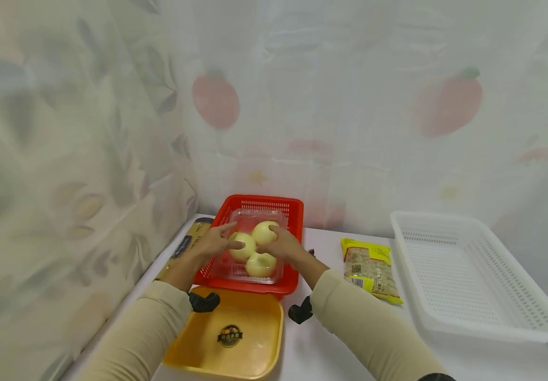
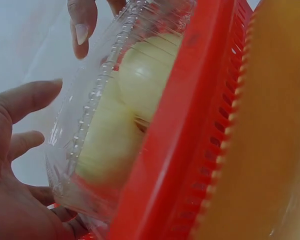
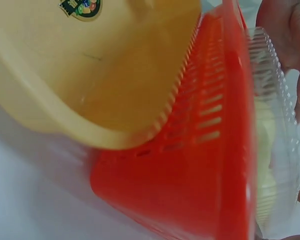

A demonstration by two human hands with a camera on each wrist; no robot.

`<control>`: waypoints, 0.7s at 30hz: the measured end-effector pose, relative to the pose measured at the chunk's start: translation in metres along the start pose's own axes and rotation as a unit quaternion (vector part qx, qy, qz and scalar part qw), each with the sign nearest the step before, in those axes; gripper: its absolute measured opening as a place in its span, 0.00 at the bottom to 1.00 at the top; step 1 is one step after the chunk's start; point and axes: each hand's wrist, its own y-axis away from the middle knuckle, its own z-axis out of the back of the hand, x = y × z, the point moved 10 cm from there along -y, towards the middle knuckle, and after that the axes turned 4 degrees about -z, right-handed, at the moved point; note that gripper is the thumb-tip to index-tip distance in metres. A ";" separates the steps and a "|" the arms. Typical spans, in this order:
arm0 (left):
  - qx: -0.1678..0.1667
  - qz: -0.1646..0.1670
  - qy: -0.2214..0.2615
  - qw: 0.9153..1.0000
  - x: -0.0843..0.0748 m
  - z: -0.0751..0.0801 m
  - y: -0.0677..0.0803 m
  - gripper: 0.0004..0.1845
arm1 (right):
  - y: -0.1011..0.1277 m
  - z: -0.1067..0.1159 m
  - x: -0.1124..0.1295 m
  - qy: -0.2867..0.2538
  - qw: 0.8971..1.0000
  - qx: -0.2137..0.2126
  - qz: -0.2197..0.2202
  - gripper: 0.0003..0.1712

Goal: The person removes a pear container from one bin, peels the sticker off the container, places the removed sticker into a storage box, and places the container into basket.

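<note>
A clear plastic box (image 1: 226, 273) with three pale round pieces, like peeled onions (image 1: 261, 264), sits in a red slotted basket (image 1: 297, 214). My left hand (image 1: 210, 246) is over the box's left side, fingers spread and apart from the thumb. On the other side, my right hand (image 1: 284, 246) has its fingers extended over the onions. In the left wrist view, the left hand (image 2: 12, 185) has lower fingers by the box's edge, partly hidden, so contact is unclear. The right wrist view shows the box's ridged side (image 3: 277, 75) above the basket rim.
A yellow tray (image 1: 254, 365) with a printed label lies in front of the basket, touching it. Left of the basket is a gold-coloured package (image 1: 178, 251). To the right are a yellow-and-clear packet (image 1: 371, 270) and a white slotted basket (image 1: 464, 275). Printed curtains hang behind and left.
</note>
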 end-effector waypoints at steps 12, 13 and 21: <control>0.000 0.041 0.037 0.998 0.027 -0.005 -0.003 0.46 | 0.002 -0.012 -0.013 -0.023 0.999 -0.002 -0.032 0.47; 0.001 0.041 0.038 0.998 0.028 -0.006 -0.003 0.46 | 0.003 -0.013 -0.014 -0.024 0.999 -0.001 -0.034 0.47; 0.009 0.038 0.052 0.998 0.032 -0.005 -0.002 0.48 | 0.003 -0.013 -0.016 -0.032 0.999 0.010 -0.033 0.46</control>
